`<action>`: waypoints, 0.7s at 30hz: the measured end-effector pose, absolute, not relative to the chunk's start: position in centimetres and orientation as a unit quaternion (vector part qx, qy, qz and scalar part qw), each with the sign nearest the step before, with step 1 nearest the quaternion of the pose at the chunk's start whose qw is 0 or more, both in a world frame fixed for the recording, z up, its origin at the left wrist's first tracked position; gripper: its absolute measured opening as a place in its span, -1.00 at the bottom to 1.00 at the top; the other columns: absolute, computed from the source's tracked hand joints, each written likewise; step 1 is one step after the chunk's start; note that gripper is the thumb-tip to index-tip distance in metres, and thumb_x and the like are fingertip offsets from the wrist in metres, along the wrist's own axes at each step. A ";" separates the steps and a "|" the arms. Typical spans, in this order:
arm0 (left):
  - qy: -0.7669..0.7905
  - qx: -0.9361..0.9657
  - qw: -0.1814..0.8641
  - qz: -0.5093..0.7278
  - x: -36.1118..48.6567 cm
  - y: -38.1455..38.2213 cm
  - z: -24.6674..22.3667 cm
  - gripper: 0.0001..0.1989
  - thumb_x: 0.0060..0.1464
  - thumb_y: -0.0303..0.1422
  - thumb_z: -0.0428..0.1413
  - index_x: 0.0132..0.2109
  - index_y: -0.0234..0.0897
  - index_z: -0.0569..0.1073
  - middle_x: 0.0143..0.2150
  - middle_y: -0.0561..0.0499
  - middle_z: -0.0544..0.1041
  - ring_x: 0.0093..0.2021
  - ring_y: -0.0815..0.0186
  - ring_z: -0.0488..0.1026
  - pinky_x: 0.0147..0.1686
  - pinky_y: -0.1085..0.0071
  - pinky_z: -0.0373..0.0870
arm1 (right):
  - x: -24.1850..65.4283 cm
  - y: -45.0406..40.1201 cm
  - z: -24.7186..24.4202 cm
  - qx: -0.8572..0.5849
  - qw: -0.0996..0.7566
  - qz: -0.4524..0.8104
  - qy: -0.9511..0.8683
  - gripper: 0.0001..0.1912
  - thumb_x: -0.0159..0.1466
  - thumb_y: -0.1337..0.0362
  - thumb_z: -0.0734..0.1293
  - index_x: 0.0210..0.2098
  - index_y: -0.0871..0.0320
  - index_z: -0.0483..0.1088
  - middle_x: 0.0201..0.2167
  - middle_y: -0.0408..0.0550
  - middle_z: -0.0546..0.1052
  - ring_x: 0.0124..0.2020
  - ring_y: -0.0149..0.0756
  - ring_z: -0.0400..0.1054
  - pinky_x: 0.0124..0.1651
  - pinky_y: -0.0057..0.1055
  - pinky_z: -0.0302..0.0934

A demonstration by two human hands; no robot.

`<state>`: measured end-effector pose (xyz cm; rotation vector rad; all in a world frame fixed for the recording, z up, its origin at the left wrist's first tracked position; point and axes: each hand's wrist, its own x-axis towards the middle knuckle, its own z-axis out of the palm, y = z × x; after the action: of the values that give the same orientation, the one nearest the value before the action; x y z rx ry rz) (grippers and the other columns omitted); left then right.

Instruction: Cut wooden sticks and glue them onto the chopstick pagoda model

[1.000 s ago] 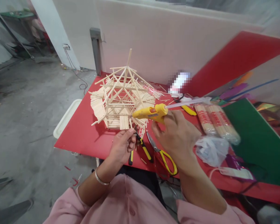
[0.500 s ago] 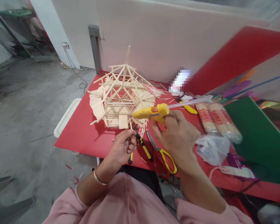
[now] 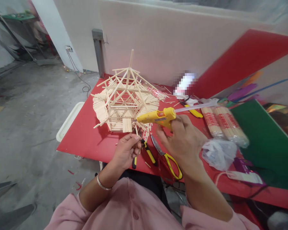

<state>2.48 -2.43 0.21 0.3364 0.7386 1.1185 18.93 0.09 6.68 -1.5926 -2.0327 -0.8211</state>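
Our left hand (image 3: 127, 148) pinches thumb against index finger at its front, the other fingers curled toward the palm. Behind it, our left forearm (image 3: 92, 193) slants outward to its left. To the right of that hand, and apart from it, our right hand (image 3: 183, 139) curls in a grip. Behind this hand, our right forearm (image 3: 204, 188) angles outward.
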 end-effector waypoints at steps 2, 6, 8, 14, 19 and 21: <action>0.345 0.159 0.764 0.521 2.6 -2.4 0.0 -0.72 -0.13 -0.24 0.32 -0.38 -0.34 0.45 -0.61 0.13 0.41 -0.70 0.57 0.20 -0.73 0.62 -0.04 | 19.0 0.1 6.6 -0.568 0.221 -0.299 -0.734 -0.70 0.24 0.13 0.27 -0.12 0.19 0.38 -0.31 0.03 0.48 -0.49 -0.32 0.24 -0.48 -0.39 -0.11; 0.342 0.152 0.757 0.535 2.6 -2.3 0.0 -0.70 -0.12 -0.20 0.31 -0.40 -0.35 0.46 -0.63 0.13 0.39 -0.72 0.59 0.18 -0.73 0.61 -0.03 | 18.7 0.2 6.6 -0.560 0.217 -0.304 -0.739 -0.71 0.24 0.16 0.27 -0.10 0.19 0.37 -0.31 0.02 0.48 -0.47 -0.31 0.24 -0.47 -0.38 -0.10; 0.348 0.147 0.755 0.537 2.6 -2.1 0.0 -0.69 -0.13 -0.18 0.32 -0.41 -0.35 0.46 -0.63 0.13 0.39 -0.73 0.59 0.17 -0.73 0.62 -0.04 | 18.5 0.3 6.7 -0.559 0.209 -0.306 -0.741 -0.71 0.24 0.18 0.26 -0.10 0.18 0.37 -0.30 0.02 0.48 -0.46 -0.31 0.25 -0.47 -0.38 -0.09; 0.371 0.140 0.737 0.548 2.6 -1.2 -0.4 -0.66 -0.20 -0.18 0.35 -0.43 -0.37 0.47 -0.66 0.13 0.39 -0.74 0.60 0.16 -0.74 0.62 -0.03 | 18.3 0.7 6.5 -0.561 0.196 -0.322 -0.737 -0.73 0.23 0.20 0.26 -0.10 0.15 0.37 -0.32 -0.01 0.48 -0.47 -0.32 0.25 -0.46 -0.38 -0.10; 0.381 0.134 0.727 0.555 2.8 -0.8 -0.4 -0.66 -0.24 -0.20 0.37 -0.50 -0.37 0.44 -0.68 0.12 0.40 -0.75 0.59 0.17 -0.76 0.62 -0.04 | 18.4 0.9 6.3 -0.545 0.213 -0.324 -0.743 -0.74 0.25 0.20 0.27 -0.10 0.16 0.37 -0.33 -0.02 0.49 -0.47 -0.33 0.25 -0.45 -0.38 -0.09; 0.388 0.135 0.722 0.557 2.8 -0.7 -0.3 -0.65 -0.25 -0.21 0.37 -0.53 -0.36 0.42 -0.68 0.12 0.40 -0.76 0.60 0.15 -0.76 0.62 -0.04 | 18.4 1.0 6.2 -0.547 0.213 -0.326 -0.741 -0.75 0.25 0.21 0.27 -0.11 0.16 0.37 -0.33 -0.03 0.49 -0.47 -0.33 0.25 -0.45 -0.38 -0.09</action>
<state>2.82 -0.75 -0.31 0.2988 0.8568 1.2295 18.38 0.97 6.24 -1.5174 -2.0569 -0.9057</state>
